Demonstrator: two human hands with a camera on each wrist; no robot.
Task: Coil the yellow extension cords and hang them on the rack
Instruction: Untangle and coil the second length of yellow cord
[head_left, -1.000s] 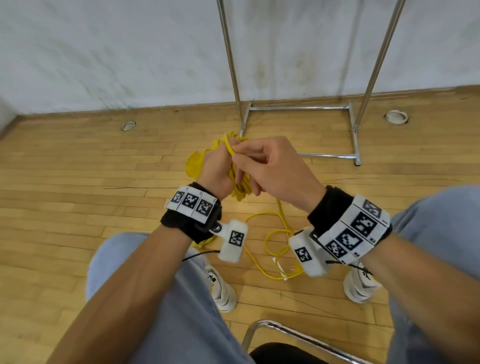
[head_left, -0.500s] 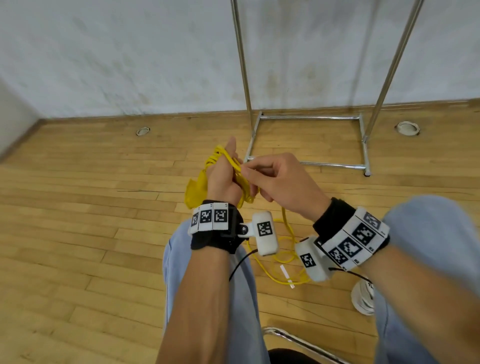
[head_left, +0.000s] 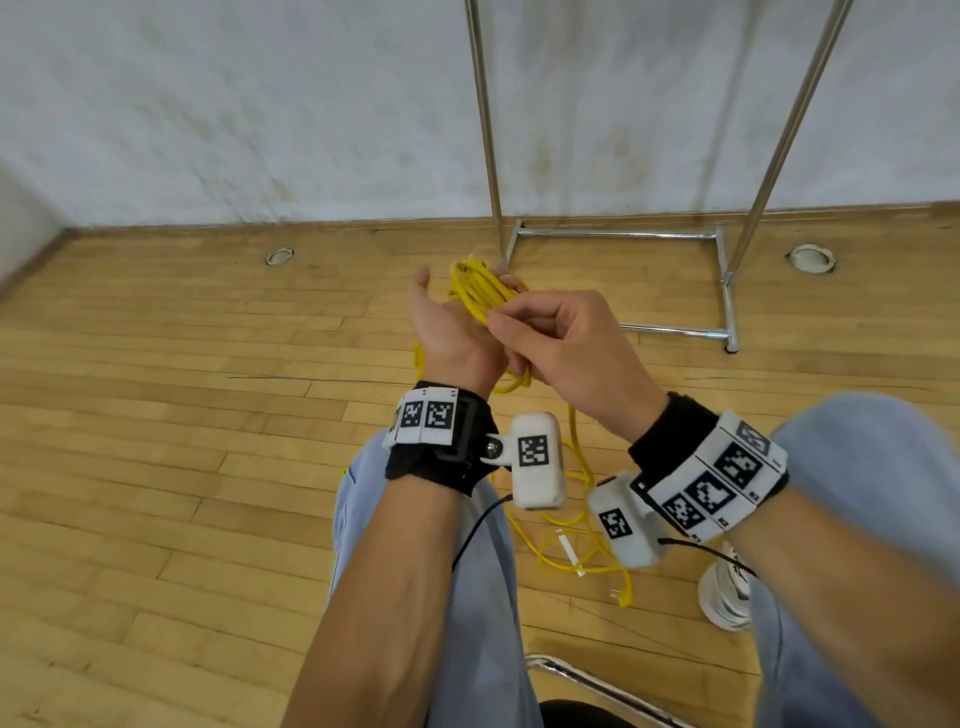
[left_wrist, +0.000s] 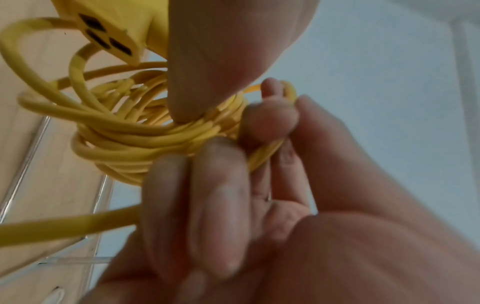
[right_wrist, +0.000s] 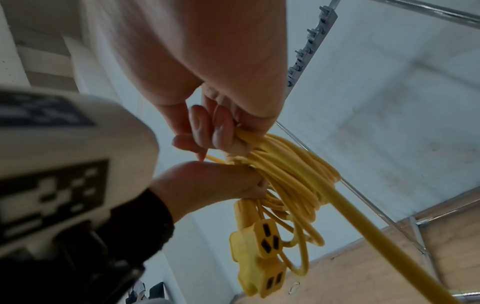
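Note:
A coil of yellow extension cord is held in front of me above the floor. My left hand grips it, fingers curled round the bundle, thumb sticking up. My right hand pinches a strand against the coil. The cord's three-hole socket block dangles under the coil. The free length trails down to the floor between my knees, and its plug lies there. The metal rack stands just beyond, against the wall.
My knees in blue jeans frame the loose cord, with a white shoe at the right. A chrome chair frame is under me. Two round floor sockets sit near the white wall.
Both hands have risen with the coil. My left hand has turned so its thumb points up and the loops stand above it. My head has tilted up, showing more wall and rack.

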